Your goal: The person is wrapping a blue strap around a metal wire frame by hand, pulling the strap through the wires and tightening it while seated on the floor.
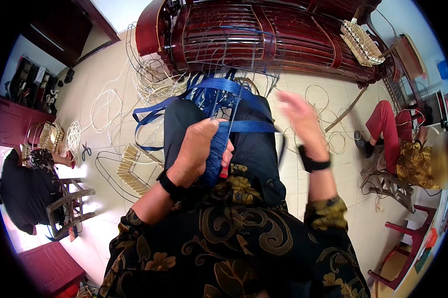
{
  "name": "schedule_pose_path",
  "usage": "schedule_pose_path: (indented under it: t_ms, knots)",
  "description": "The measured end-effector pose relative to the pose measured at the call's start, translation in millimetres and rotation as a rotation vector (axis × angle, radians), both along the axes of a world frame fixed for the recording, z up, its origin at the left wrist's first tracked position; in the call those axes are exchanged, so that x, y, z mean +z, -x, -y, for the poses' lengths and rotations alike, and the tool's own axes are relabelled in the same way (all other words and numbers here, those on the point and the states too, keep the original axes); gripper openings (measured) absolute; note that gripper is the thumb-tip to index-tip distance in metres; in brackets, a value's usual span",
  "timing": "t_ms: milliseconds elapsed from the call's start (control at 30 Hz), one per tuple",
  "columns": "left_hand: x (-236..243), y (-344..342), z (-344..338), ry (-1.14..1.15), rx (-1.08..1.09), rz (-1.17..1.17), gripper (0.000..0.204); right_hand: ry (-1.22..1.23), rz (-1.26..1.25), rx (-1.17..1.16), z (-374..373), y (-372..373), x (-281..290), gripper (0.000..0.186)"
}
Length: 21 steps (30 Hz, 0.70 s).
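My left hand (196, 146) is closed around a wire frame part wrapped tightly in blue strip (213, 158), held over my lap. From that wrapping a loose length of flat blue strap (254, 126) runs right across my thigh. A dark wire frame (249, 52) rises beyond my knees toward the bench. More blue strap loops (157, 111) hang between and beside my knees. To the right, my right hand (299, 115) is raised apart from the wrapping, its fingers smeared by motion; whether they hold anything is not clear.
A dark red slatted bench (224, 35) stands ahead, with a woven basket (362, 44) on it. Pale cord coils (157, 82), a partly wrapped frame (132, 171) and scissors (86, 151) lie on the floor. Seated people are at left (28, 191) and right (390, 131).
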<state>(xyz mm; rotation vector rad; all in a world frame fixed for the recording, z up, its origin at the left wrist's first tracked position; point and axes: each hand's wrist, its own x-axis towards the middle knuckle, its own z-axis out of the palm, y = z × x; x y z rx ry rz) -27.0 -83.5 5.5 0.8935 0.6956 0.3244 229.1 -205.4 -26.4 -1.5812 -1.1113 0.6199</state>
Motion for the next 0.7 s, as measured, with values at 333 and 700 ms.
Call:
schedule_pose_path:
  t_ms: [333,700]
  knots:
    - [-1.1,19.5,-9.0,-0.011,0.068,0.045,0.038,0.141,-0.288,0.009,101.3,-56.7,-39.8,0.036]
    - [-15.2,31.7,-36.1,0.05,0.239,0.056,0.036,0.498,0.301,-1.45,471.9,-170.2,1.5,0.047]
